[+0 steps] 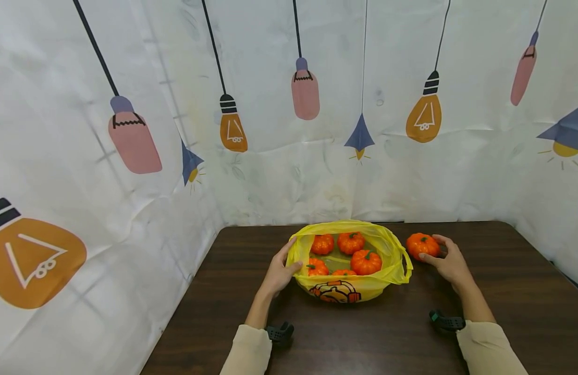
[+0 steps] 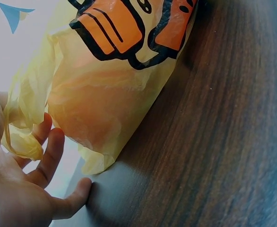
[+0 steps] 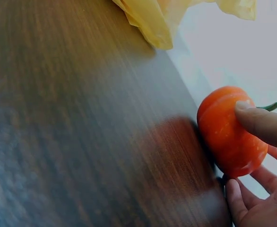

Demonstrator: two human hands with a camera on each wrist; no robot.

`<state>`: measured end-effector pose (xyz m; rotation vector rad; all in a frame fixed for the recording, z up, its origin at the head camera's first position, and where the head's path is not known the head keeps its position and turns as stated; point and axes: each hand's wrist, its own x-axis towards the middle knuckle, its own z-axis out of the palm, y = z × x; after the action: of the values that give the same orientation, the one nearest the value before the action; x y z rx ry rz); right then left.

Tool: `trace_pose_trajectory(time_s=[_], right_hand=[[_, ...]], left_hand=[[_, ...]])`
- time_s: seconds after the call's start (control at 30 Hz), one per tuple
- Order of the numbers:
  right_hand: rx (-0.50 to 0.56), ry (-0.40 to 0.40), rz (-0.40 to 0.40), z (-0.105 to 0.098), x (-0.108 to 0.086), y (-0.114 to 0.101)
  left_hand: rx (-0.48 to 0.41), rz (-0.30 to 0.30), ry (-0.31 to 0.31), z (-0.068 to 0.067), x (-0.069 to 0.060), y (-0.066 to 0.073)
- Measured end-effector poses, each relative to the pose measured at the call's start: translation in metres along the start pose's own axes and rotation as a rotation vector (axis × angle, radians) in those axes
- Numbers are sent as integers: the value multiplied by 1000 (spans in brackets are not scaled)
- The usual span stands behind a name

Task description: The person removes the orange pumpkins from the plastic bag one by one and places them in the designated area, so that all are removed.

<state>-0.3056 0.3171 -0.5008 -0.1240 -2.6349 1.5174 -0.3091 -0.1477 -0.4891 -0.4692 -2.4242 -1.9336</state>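
Your right hand [image 1: 450,261] grips an orange pumpkin [image 1: 422,245] near the table's far edge, towards its far right corner; the thumb presses one side and the fingers curl round the other, opened only as wide as the fruit. Whether that pumpkin touches the dark wooden table [image 1: 364,336] you cannot tell. Just left of it, near the middle of the far edge, sits a yellow plastic bag [image 1: 375,288], its mouth spread wide and a loop handle standing out on the right end. Five more pumpkins [image 1: 366,262] show inside it. Your left hand [image 1: 278,270] holds the bag's left rim, thumb and fingers loosely curved with thin plastic between them, the other fingers fanned apart in the left wrist view. A cartoon print [image 1: 336,292] faces the near edge. You wear a dark band [image 1: 280,332] on each wrist, below pale sleeves [image 1: 248,350]; a white backdrop [image 1: 279,182] printed with hanging lamps rises behind the far edge.
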Motion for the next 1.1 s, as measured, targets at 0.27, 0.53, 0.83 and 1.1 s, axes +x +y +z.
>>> trace_pose_trajectory(time_s=[0.27, 0.53, 0.83, 1.1], right_hand=[[23, -28, -5, -1, 1, 2], [27, -24, -20, 1, 3, 3], [-1, -10, -21, 3, 3, 3], [7, -4, -23, 4, 4, 3]], left_hand=[[-5, 0, -16, 0, 0, 0], [-12, -2, -16, -1, 0, 0], [-7, -7, -24, 0, -1, -1], [-5, 0, -16, -1, 0, 0]])
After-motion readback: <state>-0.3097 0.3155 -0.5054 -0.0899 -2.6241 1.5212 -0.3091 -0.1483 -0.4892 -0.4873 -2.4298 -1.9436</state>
